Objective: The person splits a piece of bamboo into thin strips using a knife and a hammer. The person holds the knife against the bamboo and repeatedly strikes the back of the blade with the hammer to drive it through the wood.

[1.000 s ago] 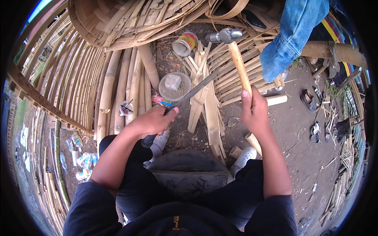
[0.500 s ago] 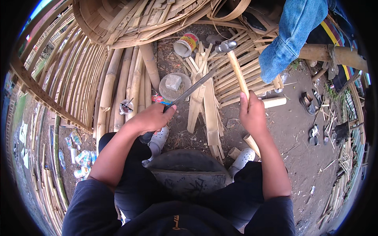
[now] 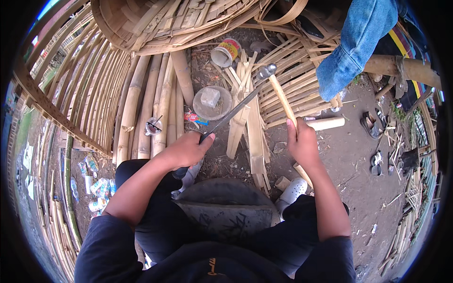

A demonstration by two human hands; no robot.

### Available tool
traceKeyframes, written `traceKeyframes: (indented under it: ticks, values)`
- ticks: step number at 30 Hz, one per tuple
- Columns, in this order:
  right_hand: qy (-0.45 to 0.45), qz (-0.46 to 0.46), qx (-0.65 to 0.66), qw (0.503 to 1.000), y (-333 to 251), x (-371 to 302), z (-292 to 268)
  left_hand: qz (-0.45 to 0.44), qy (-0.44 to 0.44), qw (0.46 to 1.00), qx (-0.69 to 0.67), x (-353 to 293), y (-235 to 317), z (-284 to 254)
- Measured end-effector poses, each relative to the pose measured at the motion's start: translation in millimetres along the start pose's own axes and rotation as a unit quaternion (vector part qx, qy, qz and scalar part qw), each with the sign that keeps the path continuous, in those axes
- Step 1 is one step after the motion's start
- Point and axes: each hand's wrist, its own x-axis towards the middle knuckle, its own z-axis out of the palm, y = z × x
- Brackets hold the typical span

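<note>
My left hand (image 3: 188,150) is closed round the dark handle of a long knife (image 3: 230,113), whose narrow blade slants up and to the right. My right hand (image 3: 302,143) grips the pale wooden handle of a hammer (image 3: 282,97). The hammer's rounded metal head is close to the blade's far end; I cannot tell if they touch. Split bamboo strips (image 3: 255,147) lie on the ground below both tools. Between my legs stands a dark, curved-topped block (image 3: 226,214).
Bamboo poles (image 3: 163,101) and a slatted bamboo panel (image 3: 108,70) are at left. A big woven basket (image 3: 174,35) lies ahead, near a tub (image 3: 222,55) and a stone (image 3: 210,97) on a round slab. A denim-clad limb (image 3: 351,52) comes in at upper right. Sandals (image 3: 370,123) lie at right.
The hammer head has come lower and a little left, closer to the knife's blade. My left hand has shifted slightly toward me and to the right. Both hands keep their holds.
</note>
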Motion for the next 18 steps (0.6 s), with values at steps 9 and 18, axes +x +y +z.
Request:
traceKeyframes:
  ticks: [9, 18]
  values:
    - [0.057, -0.084, -0.034, 0.994, 21, 4, 7, 0.014, -0.003, 1.0, 0.028, 0, 6, 10]
    - [0.013, -0.033, -0.033, 0.999, 44, 0, 34, -0.006, -0.016, 0.999, 0.042, 0, 11, 5]
